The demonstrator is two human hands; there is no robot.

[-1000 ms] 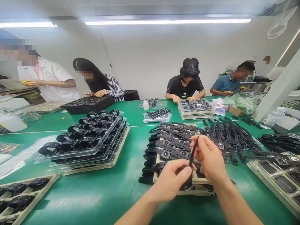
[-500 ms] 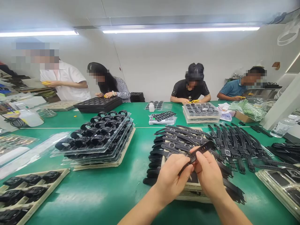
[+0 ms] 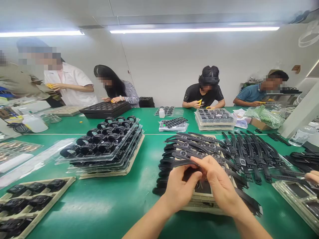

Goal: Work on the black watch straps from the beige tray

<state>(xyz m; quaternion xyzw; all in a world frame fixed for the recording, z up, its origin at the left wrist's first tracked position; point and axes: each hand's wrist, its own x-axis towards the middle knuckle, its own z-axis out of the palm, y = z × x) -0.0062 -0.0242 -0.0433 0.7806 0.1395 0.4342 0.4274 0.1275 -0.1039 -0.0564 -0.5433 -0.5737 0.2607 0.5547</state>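
In front of me a black watch strap [image 3: 183, 162] is bent into a curve over my left hand [image 3: 178, 189]. That hand is closed around it, thumb folded in. Fingers of my right hand [image 3: 219, 181] pinch the strap near its right end. Whether a watch case hangs inside the curve is hidden by my hands. Just beyond and beneath them lie rows of watches with long black straps [image 3: 184, 153], sensor backs up, on a stacked pale tray [image 3: 199, 208].
Left of my hands stand stacked clear trays of looped watches [image 3: 99, 146]. A cream tray [image 3: 56, 204] is at lower left. More strapped watches [image 3: 251, 152] lie right. Another person's hand [image 3: 312, 177] reaches in above a tray stack [image 3: 294, 202]. Co-workers sit across the green table [image 3: 99, 212].
The strap has gone from slanting up to the right to curving leftward over my left hand. My right fingers have shifted left along it. Another person's hand has appeared at the right edge.
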